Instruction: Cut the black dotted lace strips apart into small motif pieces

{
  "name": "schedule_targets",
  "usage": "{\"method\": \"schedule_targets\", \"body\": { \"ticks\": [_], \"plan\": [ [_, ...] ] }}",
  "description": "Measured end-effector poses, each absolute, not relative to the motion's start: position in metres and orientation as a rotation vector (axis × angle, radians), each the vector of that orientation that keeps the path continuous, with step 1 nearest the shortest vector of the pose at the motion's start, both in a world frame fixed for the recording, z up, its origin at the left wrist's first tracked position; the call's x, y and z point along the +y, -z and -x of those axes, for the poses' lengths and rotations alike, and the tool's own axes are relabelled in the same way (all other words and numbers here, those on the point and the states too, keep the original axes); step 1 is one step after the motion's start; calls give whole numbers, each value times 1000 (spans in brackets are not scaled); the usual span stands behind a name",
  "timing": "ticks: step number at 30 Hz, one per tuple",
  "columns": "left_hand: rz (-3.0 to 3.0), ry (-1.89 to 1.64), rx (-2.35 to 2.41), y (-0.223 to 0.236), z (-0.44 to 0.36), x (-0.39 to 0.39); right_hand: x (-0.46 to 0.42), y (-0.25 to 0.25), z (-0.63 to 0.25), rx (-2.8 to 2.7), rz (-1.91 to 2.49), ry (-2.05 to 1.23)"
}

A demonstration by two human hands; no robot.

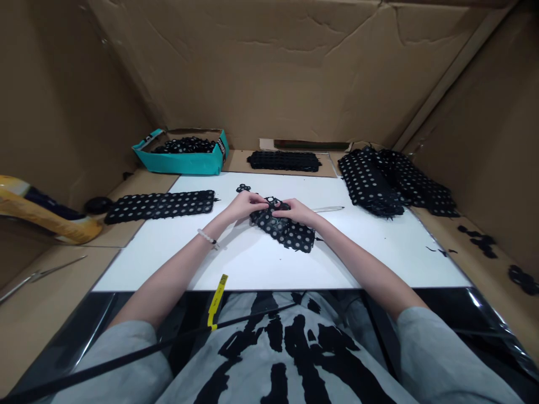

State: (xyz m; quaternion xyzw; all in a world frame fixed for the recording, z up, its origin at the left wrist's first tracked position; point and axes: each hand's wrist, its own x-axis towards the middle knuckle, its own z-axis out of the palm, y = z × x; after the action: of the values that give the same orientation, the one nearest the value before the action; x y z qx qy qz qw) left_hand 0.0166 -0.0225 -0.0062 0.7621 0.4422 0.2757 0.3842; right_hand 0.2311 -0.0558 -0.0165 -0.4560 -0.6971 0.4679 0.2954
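Note:
A piece of black lace with white polka dots [283,231] lies on the white board [168,264], its upper edge raised a little. My left hand [246,205] and my right hand [297,212] meet over that edge, and the fingers of both pinch the lace. The fingertips partly hide the cut edge. A small black lace scrap [243,188] lies just beyond my left hand. To the right of my right hand, a thin metal blade [328,209] rests on the board, its near end hidden by the hand.
A teal box of black lace [183,163] and a flat lace stack [284,161] stand at the back. A dotted strip [160,206] lies left, a large lace pile [391,182] right. Metal scissors [42,276] and black scraps [478,241] lie on cardboard. Cardboard walls surround the area.

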Motion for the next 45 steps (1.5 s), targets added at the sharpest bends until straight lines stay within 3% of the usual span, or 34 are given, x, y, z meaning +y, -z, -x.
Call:
{"method": "schedule_targets", "body": {
  "ticks": [6,10,12,17,24,30,36,40,45],
  "plan": [
    [-1793,-1135,1552,15,19,6,-59,16,-233,-1790,1300,-1273],
    [-2093,-1038,1822,16,29,11,-62,17,-227,-1719,1296,-1267],
    [-2225,-1042,1751,12,22,4,-62,18,-223,-1684,1309,-1238],
    [-2463,-839,1056,-2,-9,-23,-58,22,-216,-1669,1263,-1137],
    [-2113,-786,1082,9,-19,-24,-51,21,-230,-1763,1153,-1310],
    [-1639,-1159,1531,21,13,9,-51,23,-236,-1813,1223,-1277],
    [-2140,-1063,1836,24,42,22,-54,25,-230,-1744,1293,-1229],
    [-2316,-1161,1582,8,17,-1,-55,28,-223,-1681,1328,-1161],
    [-2428,-715,1007,-7,-14,-31,-57,26,-217,-1640,1323,-1129]
  ]
}}
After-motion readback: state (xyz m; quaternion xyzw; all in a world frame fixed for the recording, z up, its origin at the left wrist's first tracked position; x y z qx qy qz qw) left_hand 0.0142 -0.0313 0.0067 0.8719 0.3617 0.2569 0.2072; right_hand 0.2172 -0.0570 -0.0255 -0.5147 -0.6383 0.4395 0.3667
